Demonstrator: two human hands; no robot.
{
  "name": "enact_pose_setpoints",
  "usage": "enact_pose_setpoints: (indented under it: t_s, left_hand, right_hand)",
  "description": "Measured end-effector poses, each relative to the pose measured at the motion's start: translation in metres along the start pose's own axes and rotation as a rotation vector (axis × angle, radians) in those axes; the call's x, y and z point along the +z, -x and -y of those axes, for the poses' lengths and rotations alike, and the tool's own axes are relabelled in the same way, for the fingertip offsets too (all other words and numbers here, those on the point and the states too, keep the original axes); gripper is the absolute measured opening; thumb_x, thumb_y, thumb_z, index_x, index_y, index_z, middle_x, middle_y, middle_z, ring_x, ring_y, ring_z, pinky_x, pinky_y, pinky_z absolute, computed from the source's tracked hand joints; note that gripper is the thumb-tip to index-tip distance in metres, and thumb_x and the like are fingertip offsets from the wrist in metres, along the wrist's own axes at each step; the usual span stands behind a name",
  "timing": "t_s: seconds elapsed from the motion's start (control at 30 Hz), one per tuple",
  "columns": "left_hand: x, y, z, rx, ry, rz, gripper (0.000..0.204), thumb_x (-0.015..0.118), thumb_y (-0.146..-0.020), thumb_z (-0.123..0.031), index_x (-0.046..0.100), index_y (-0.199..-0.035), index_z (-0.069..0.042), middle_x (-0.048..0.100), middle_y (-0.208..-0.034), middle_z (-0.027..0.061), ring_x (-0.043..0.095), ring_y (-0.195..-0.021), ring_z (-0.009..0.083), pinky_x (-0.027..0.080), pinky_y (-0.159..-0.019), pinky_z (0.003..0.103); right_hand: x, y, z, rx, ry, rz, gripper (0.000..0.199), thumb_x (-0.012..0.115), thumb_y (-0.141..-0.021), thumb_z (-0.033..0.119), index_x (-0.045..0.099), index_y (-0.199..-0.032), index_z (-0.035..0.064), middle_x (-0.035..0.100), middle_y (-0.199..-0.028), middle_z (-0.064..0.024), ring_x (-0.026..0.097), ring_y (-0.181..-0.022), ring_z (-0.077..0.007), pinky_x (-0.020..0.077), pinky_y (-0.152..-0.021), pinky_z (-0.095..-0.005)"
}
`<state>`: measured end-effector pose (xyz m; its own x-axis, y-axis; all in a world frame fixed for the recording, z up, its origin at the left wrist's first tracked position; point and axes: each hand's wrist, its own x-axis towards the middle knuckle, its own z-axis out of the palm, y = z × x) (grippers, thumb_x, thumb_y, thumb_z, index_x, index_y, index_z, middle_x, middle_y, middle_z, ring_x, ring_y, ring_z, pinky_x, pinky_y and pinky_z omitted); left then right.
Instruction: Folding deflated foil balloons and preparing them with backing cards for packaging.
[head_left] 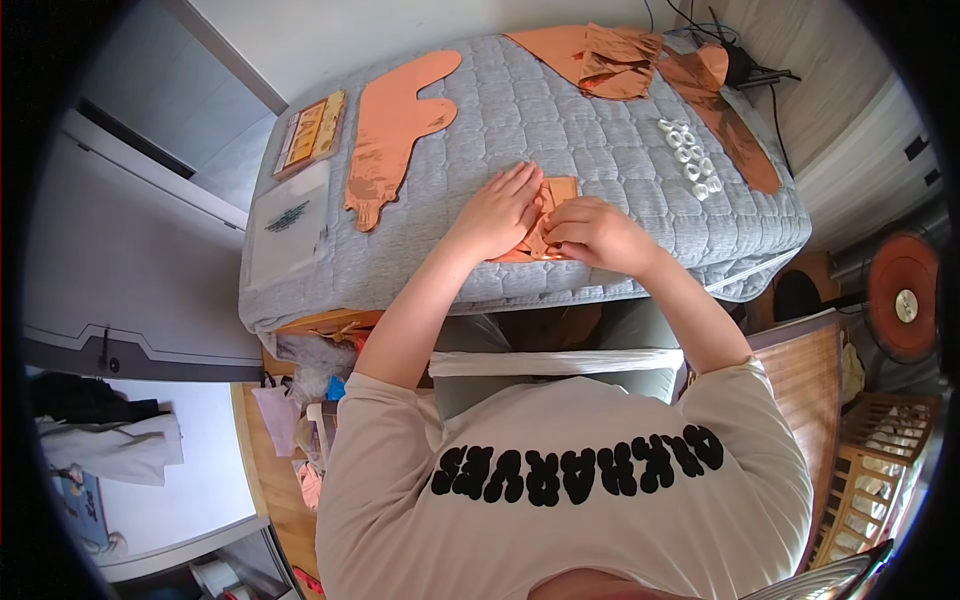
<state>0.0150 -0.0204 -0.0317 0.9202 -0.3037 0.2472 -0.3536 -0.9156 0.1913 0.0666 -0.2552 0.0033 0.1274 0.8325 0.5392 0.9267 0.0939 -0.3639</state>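
Observation:
A folded, orange-copper foil balloon (562, 190), deflated, lies at the near edge of the quilted bed in front of me. My left hand (503, 210) lies flat over its left side, fingers stretched out and pointing away from me. Along its right side, my right hand (592, 234) has curled fingers, pinching the foil close to the left fingertips. The part under both hands is hidden. To the left, another flat foil balloon (388, 130) with rounded lobes and a narrow tail is spread out.
More orange foil (545, 50) and a crumpled bundle (618, 62) lie at the far side. Several white rings (690, 160) sit at the right. A clear bag (287, 228) and a flat, colourful package (308, 135) lie left. A round red fan (903, 300) stands beyond the bed's right.

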Motion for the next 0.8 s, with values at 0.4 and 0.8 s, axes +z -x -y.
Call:
enact_pose_setpoints:
  t_s: [0.4,0.8]
  left_hand:
    - [0.001,-0.007,-0.005,-0.019,-0.083,0.001,0.059,0.048,-0.104,-0.023,0.033,-0.157,-0.002,0.031,-0.164,0.0181,0.03,-0.153,0.0308,0.027,-0.124,0.046]
    - [-0.024,0.015,0.019,-0.024,0.28,0.115,0.077,0.06,-0.097,-0.023,0.023,-0.163,-0.01,0.016,-0.171,0.0148,0.014,-0.158,0.0326,0.009,-0.127,0.051]
  right_hand:
    - [0.004,-0.027,-0.014,0.244,-0.085,-0.079,0.015,0.071,-0.09,0.012,0.071,-0.103,0.0046,0.07,-0.094,-0.0146,0.068,-0.088,-0.0349,0.0538,-0.082,-0.042]
    - [0.011,-0.024,-0.034,0.593,-0.261,0.087,0.024,0.074,-0.089,0.019,0.069,-0.109,0.0056,0.068,-0.084,-0.0101,0.066,-0.079,-0.0235,0.0523,-0.073,-0.0368]
